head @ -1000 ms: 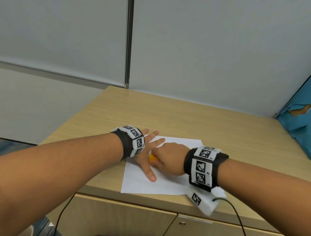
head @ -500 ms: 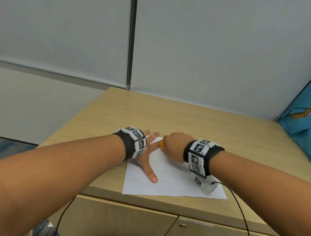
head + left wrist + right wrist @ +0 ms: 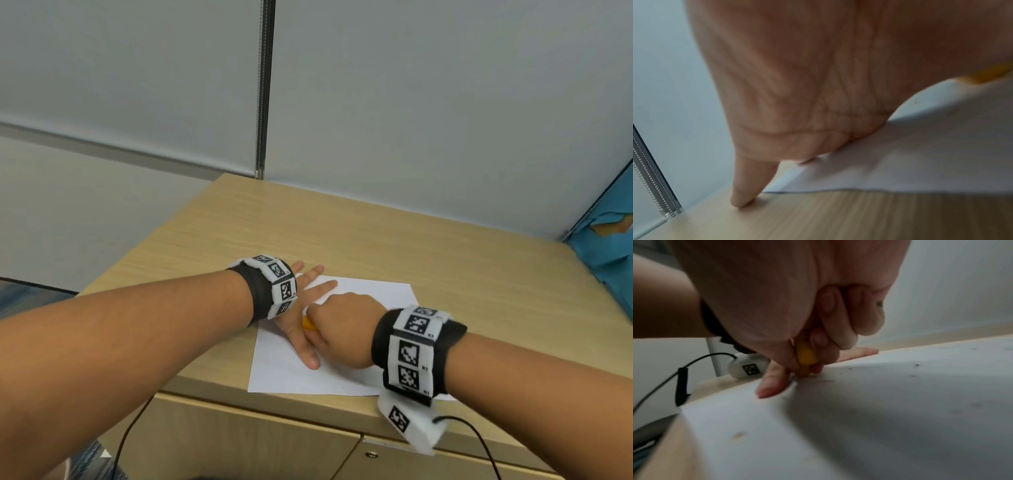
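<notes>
A white sheet of paper [image 3: 359, 298] lies near the front edge of the wooden desk [image 3: 376, 240]. My left hand [image 3: 301, 318] lies flat on the sheet's left part, fingers spread and straight. My right hand [image 3: 342, 325] grips a short yellow crayon [image 3: 310, 324] and holds its tip on the paper beside the left thumb. In the right wrist view the curled fingers pinch the yellow crayon [image 3: 805, 356], whose tip touches the paper [image 3: 879, 410] next to the left thumb [image 3: 772, 382]. In the left wrist view the palm [image 3: 797, 81] presses the paper [image 3: 920, 154].
A grey partition wall [image 3: 411, 102] stands behind the desk. A blue object [image 3: 609, 243] leans at the right edge. Below the desk's front edge are cabinet fronts [image 3: 274, 445]. Black cables [image 3: 479, 442] hang from both wrist cameras.
My right hand with the crayon went from the left thumb up to the left fingertips, then came back down beside the thumb. The left hand has stayed flat on the paper.
</notes>
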{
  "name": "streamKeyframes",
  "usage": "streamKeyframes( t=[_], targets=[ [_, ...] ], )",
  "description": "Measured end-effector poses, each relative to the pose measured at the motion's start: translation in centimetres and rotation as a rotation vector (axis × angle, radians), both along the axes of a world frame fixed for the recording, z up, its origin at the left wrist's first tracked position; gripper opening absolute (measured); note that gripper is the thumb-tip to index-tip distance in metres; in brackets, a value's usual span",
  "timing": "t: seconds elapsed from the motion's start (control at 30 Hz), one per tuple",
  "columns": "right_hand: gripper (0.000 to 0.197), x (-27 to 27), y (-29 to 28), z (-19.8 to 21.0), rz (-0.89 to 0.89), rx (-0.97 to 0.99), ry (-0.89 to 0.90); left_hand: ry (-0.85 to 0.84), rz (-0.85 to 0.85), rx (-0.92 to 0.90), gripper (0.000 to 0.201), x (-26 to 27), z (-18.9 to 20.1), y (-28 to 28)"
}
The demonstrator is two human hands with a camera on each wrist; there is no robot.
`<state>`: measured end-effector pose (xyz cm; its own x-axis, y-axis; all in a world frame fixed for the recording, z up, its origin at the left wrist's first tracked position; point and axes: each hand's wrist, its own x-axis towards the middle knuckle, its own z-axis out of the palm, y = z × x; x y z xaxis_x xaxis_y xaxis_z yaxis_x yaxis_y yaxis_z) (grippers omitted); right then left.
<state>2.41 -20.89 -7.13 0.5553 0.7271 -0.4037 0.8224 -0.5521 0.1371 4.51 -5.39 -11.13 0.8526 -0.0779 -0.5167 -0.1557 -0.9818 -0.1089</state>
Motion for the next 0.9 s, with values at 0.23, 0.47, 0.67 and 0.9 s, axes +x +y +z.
streamKeyframes(
  t=[0.23,0.47,0.67,0.9],
  targets=[
    [0.036,5.9,1.0,-0.5,-0.173,0.03,-0.097,0.005,0.017,-0.004,0.144,-0.5,0.4,-0.2],
    [0.032,5.3,-4.4,-0.2,-0.33,0.152,-0.029,0.0,0.06,-0.023,0.155,-1.0,1.0,-0.6],
    [0.03,4.8,-6.3,-1.8,-0.426,0.212,0.115,-0.094,0.234,-0.074,0.149,-3.5,-0.1,-2.4],
    [0.033,6.2,-5.8,-2.2,-0.277,0.222,0.01,0.046,0.265,0.017,0.122,-7.8,2.4,-3.7]
  ],
)
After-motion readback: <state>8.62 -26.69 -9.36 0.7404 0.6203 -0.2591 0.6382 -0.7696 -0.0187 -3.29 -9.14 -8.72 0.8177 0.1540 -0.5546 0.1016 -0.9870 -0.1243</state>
